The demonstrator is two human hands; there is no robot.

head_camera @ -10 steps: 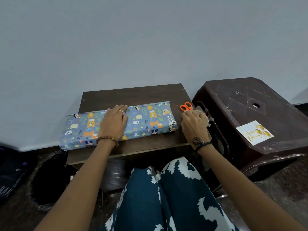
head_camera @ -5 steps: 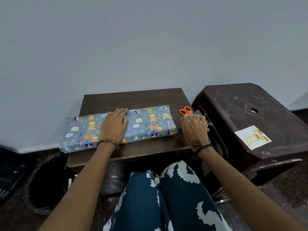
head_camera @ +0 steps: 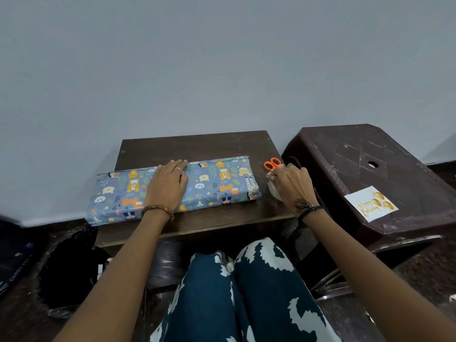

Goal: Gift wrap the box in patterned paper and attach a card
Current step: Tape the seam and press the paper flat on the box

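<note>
The long box (head_camera: 217, 183), wrapped in blue paper with animal prints, lies across the small dark wooden table (head_camera: 197, 146). My left hand (head_camera: 167, 186) rests flat on top of it near the middle, fingers stretched toward the far edge. My right hand (head_camera: 292, 186) is on the table just right of the box, fingers curled over a pale translucent tape roll (head_camera: 273, 192) that it mostly hides. A white "Happy Birthday" card (head_camera: 371, 206) with gold balloons lies on the brown plastic stool (head_camera: 394, 174) to the right.
Orange-handled scissors (head_camera: 272, 164) lie at the table's right edge, just beyond my right hand. A grey wall stands right behind the table. A black bag (head_camera: 69, 267) sits on the floor at the left. My knees in patterned trousers are under the table's front edge.
The view has tilted up, so everything sits lower in the frame. My left hand stays flat on the box and my right hand stays over the tape roll.
</note>
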